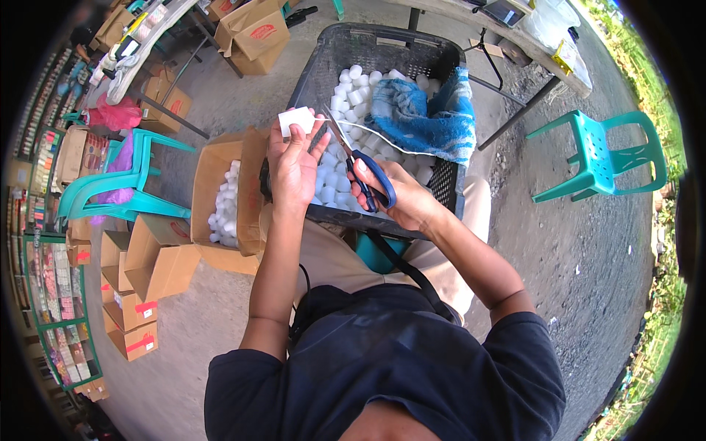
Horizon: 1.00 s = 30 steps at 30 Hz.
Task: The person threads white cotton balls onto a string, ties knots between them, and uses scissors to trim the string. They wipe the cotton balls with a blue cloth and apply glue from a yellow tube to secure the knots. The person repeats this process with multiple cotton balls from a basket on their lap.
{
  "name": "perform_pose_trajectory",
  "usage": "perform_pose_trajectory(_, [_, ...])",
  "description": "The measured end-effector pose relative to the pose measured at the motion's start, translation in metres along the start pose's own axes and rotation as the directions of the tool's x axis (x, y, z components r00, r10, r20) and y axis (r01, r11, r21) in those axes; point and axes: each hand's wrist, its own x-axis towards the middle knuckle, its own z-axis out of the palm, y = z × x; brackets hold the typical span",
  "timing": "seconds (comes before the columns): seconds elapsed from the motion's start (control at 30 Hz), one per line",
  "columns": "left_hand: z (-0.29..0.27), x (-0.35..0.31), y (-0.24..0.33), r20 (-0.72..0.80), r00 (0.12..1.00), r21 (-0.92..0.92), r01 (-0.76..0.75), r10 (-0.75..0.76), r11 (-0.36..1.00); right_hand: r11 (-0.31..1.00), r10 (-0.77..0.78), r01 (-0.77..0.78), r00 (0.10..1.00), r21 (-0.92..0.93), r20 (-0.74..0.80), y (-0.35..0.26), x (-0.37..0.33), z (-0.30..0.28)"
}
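My left hand [292,158] holds a small white cylinder-like piece [297,120] between thumb and fingers, over the near left part of a black plastic crate [309,81]. My right hand [393,192] grips scissors [381,181] with dark blue handles, blades pointing up and left. The blade tips meet a thin white strand [321,119] beside the fingers of my left hand; I cannot tell whether it is cut. Many small white cylinders [356,95] fill the crate beneath both hands. A blue and white towel [434,117] lies over its right side.
An open cardboard box [254,158] with more white cylinders [226,209] stands left of the crate. Several cardboard boxes [158,257] and green plastic chairs [125,180] are farther left. Another green chair [596,158] stands at right. Tables [544,55] border the far side.
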Motion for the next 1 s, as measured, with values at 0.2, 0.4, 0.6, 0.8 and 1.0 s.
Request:
perform_pose_trajectory(0.2, [-0.004,-0.002,-0.008,0.197,0.98,-0.053,0.048,-0.037,0.997,0.997,-0.077,0.077,0.997,-0.022,-0.003,0.001,0.004,0.002])
perform_pose_trajectory(0.4, [-0.01,-0.004,-0.01,0.242,0.965,-0.05,0.115,-0.099,0.992,0.991,-0.084,0.071,0.99,-0.113,-0.114,0.0,0.004,0.006])
perform_pose_trajectory(0.6, [-0.045,-0.007,-0.001,0.057,0.971,0.041,0.231,-0.233,0.972,0.935,-0.256,0.217,0.96,-0.281,-0.111,-0.035,0.036,-0.001])
perform_pose_trajectory(0.8, [-0.036,-0.027,0.033,0.211,0.861,0.644,0.234,-0.463,0.729,-0.028,-0.23,-0.047,0.973,-0.999,-0.039,-0.005,0.125,-0.087])
perform_pose_trajectory(1.0, [-0.078,-0.013,0.07,-0.082,0.993,0.501,0.119,-0.09,0.857,-0.101,0.286,0.368,0.901,-0.924,0.327,0.06,0.151,-0.114])
